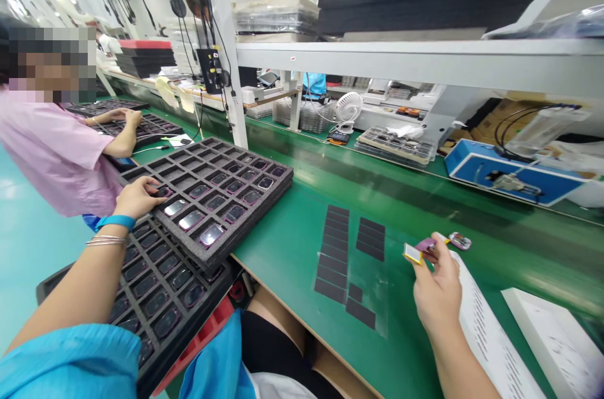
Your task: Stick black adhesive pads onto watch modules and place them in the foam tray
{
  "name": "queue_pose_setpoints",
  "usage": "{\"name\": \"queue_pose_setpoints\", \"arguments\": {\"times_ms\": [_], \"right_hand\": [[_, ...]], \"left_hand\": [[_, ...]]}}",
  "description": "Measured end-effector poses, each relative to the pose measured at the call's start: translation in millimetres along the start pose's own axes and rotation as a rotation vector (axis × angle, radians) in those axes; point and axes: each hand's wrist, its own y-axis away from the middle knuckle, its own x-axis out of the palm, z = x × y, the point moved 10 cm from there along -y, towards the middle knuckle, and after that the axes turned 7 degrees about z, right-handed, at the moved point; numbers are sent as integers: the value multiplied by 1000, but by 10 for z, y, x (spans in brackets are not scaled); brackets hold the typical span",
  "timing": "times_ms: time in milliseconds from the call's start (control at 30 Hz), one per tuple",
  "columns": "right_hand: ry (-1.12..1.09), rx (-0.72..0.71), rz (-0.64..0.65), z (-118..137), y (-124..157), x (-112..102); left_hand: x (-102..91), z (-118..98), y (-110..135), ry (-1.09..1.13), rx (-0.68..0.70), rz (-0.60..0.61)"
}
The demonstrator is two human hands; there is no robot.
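Observation:
My left hand (138, 197), with a blue wristband and bracelets, reaches over a black foam tray (221, 254). Its thumb and fingers pinch a small purple-edged device (164, 192) at one of the tray's pockets. Other glassy devices (212, 235) lie in rows in the same tray. Over the green bench, my right hand (438, 286) is closed around a small silver battery with yellow edges (413, 253) and a purple piece (426, 244) beside it. Another small part (460, 241) with visible electronics sticks out past its fingers. Dark rectangular stickers (333, 260) on a clear sheet lie between my hands.
A second filled foam tray (155, 298) sits lower, at my left. White perforated trays (491, 330) lie at the right. A blue fixture (514, 172), a small white fan (349, 111) and a shelf (401, 62) stand behind. A co-worker in pink (56, 147) works at left.

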Motion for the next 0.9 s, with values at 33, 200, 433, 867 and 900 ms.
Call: {"name": "queue_pose_setpoints", "arguments": {"times_ms": [33, 200, 433, 867, 900], "right_hand": [[1, -2, -2, 4, 0, -1], [8, 7, -6, 10, 1, -10], [-68, -2, 28, -113, -26, 43], [32, -122, 395, 165, 86, 613], [68, -123, 373, 117, 89, 598]], "left_hand": [[4, 11, -10, -9, -9, 7], [37, -54, -28, 22, 8, 44], [-104, -1425, 828, -131, 306, -310], [3579, -3576, 2611, 1188, -85, 1552], [3658, -3568, 2647, 1220, -127, 1581]]}}
